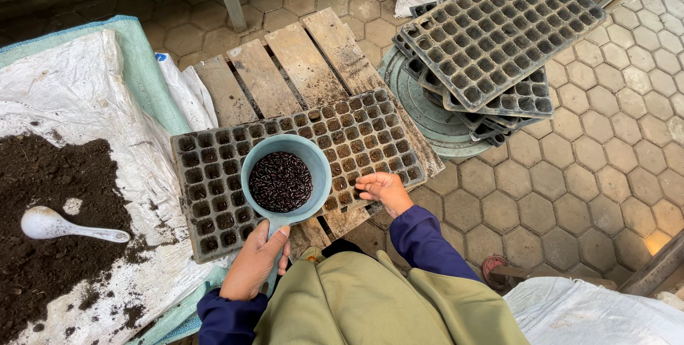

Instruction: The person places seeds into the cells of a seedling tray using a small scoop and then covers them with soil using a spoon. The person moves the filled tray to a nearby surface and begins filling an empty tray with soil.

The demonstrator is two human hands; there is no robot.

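My left hand (255, 263) grips the handle of a light blue scoop (318, 167) filled with dark seeds (281, 182), held over the left half of a grey seedling tray (370, 131). The tray lies on a wooden pallet (292, 60); its cells hold soil. My right hand (383, 190) rests at the tray's near right edge, fingers curled together over the cells; whether it pinches seeds I cannot tell.
A pile of dark soil (50, 224) lies on a white sack sheet (78, 88) at the left, with a white plastic scoop (53, 225) on it. Stacked empty seedling trays (491, 31) sit at the upper right on a round lid. Hexagonal paving (605, 167) surrounds everything.
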